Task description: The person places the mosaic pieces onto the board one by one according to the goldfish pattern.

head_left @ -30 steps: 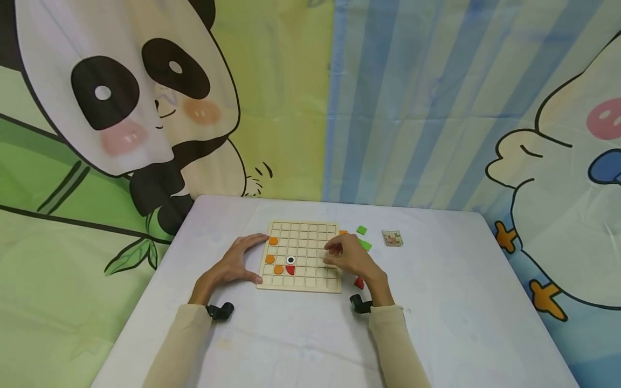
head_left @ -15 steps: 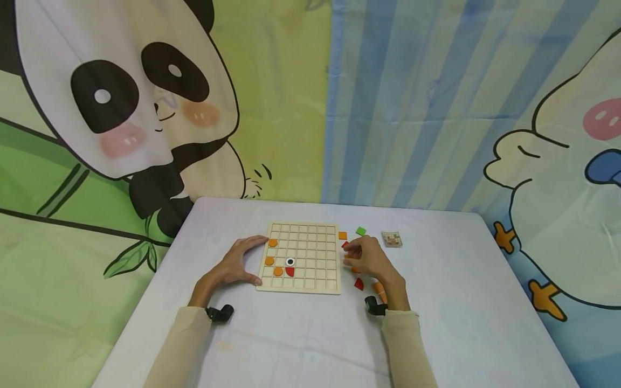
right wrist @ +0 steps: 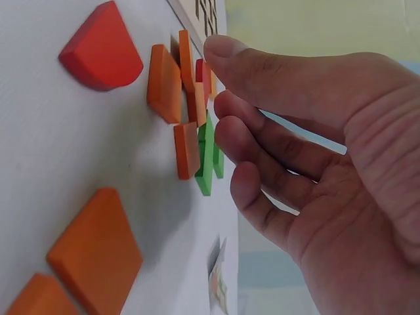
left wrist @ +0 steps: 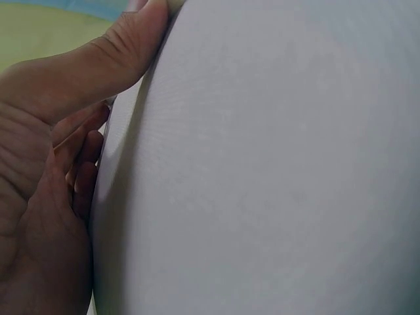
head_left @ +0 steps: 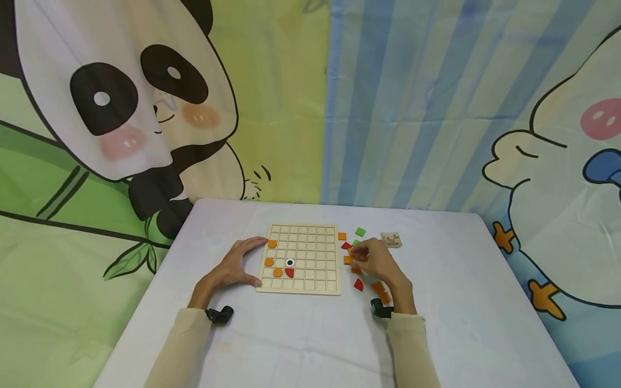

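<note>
Right hand: shifted off board to loose tiles, board's 3 o'clock; narrow, no tile seen held
Left hand: wide, board's 9 o'clock
Work: apparently selecting

White table: pale gridded board; orange pieces, red pieces, green pieces, small card.

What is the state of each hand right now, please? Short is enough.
Left hand: open, spread against the left edge of the wooden board.
Right hand: half-curled over orange pieces; whether it pinches one cannot be told.
</note>
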A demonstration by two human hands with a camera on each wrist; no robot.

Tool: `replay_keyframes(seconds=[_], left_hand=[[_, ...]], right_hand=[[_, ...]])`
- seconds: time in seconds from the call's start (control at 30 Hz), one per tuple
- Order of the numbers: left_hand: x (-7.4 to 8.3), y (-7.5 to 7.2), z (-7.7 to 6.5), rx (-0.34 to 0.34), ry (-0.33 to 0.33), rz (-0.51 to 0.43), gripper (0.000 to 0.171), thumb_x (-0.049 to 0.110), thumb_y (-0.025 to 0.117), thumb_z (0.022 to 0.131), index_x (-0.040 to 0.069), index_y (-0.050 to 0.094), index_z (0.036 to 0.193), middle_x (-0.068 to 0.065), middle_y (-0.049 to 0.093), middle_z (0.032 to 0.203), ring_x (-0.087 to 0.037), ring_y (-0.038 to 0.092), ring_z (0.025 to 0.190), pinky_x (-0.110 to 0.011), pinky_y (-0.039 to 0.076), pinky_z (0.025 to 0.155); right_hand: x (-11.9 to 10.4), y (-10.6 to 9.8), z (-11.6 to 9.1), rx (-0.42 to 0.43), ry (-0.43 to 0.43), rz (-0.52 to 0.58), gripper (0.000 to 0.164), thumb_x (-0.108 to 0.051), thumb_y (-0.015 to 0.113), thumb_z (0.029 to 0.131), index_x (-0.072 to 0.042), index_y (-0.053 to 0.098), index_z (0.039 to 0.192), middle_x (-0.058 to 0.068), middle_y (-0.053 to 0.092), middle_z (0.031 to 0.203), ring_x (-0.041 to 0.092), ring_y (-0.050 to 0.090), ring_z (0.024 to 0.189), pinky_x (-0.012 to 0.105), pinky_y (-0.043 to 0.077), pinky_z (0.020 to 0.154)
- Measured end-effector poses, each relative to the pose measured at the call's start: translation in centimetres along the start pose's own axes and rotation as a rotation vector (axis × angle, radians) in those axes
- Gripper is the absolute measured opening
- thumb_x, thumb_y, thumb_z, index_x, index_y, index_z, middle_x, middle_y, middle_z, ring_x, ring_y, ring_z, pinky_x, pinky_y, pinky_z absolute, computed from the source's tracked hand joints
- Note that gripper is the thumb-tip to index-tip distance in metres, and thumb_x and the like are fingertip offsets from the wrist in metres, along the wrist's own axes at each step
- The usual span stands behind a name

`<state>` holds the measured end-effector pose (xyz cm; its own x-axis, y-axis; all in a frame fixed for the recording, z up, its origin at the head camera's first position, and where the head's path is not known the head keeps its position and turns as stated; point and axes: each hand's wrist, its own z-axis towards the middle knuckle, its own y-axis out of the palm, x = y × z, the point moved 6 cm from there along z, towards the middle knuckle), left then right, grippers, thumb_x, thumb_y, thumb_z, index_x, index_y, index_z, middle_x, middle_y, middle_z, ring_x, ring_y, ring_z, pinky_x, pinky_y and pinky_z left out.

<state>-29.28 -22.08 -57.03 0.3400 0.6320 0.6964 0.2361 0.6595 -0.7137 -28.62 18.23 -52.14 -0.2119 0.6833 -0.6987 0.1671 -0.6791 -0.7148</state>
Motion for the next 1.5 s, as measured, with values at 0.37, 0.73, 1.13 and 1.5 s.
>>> replay_keyframes(seconds=[0.37, 0.73, 1.13, 1.5], left_hand=[[-0.1, 0.0, 0.0, -0.002, 0.009, -0.006, 0.128, 0.037, 0.111, 0.054, 0.012, 0.050, 0.164, -0.014, 0.046, 0.172, -0.046, 0.039, 0.154, -0.074, 0.033, 0.126], [-0.3, 0.2, 0.0, -0.014, -0.004, -0.001, 0.127, 0.037, 0.110, 0.058, 0.014, 0.048, 0.166, -0.015, 0.043, 0.174, -0.045, 0.038, 0.154, -0.074, 0.032, 0.126], [0.0, 0.1, -0.1, -0.008, 0.002, -0.010, 0.127, 0.036, 0.110, 0.057, 0.012, 0.048, 0.165, -0.015, 0.044, 0.173, -0.046, 0.038, 0.154, -0.074, 0.033, 0.126], [-0.1, 0.1, 0.0, -0.001, 0.006, -0.008, 0.127, 0.036, 0.110, 0.056, 0.012, 0.049, 0.165, -0.015, 0.045, 0.173, -0.045, 0.039, 0.153, -0.074, 0.034, 0.125]], right_hand=[[1.0, 0.0, -0.9, -0.008, 0.064, -0.024, 0.023, -0.006, 0.093, 0.085, -0.002, 0.084, 0.106, 0.009, 0.078, 0.098, 0.020, 0.065, 0.085, 0.034, 0.060, 0.081], [1.6, 0.4, -1.3, -0.035, 0.097, -0.011, 0.021, -0.005, 0.095, 0.082, -0.004, 0.084, 0.099, 0.003, 0.071, 0.082, 0.019, 0.058, 0.074, 0.026, 0.051, 0.065], [2.2, 0.2, -1.5, -0.049, 0.064, -0.030, 0.018, -0.008, 0.093, 0.083, -0.005, 0.084, 0.099, 0.002, 0.071, 0.085, 0.018, 0.058, 0.077, 0.025, 0.052, 0.069], [1.2, -0.1, -1.3, -0.042, -0.003, -0.015, 0.020, -0.015, 0.092, 0.083, -0.006, 0.083, 0.098, 0.004, 0.078, 0.095, 0.018, 0.064, 0.083, 0.031, 0.059, 0.079]])
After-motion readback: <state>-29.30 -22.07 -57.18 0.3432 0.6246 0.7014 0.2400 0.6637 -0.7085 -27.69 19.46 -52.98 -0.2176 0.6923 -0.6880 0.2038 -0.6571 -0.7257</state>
